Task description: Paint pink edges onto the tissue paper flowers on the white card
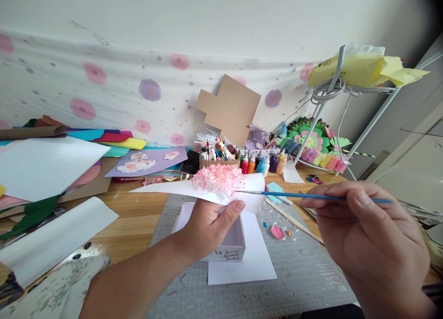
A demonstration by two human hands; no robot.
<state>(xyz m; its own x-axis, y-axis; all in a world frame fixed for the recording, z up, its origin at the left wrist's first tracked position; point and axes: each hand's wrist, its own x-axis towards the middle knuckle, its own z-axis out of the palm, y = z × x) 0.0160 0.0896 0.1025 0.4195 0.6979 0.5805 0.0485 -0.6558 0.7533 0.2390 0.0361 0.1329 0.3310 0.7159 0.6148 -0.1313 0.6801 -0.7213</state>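
My left hand holds a white paper sheet from below, its thumb at the near edge. On the sheet rests a fluffy pink and white paper flower. My right hand pinches a thin blue paintbrush, whose tip meets the flower's near right side. Beneath my left hand stands an open white box with dark handwriting on its front, on another white sheet.
A grey cutting mat lies below, with a pink palette piece and a wooden stick. Behind are paint bottles, a pen box and brown cardboard. Coloured papers pile up left; a white rack stands right.
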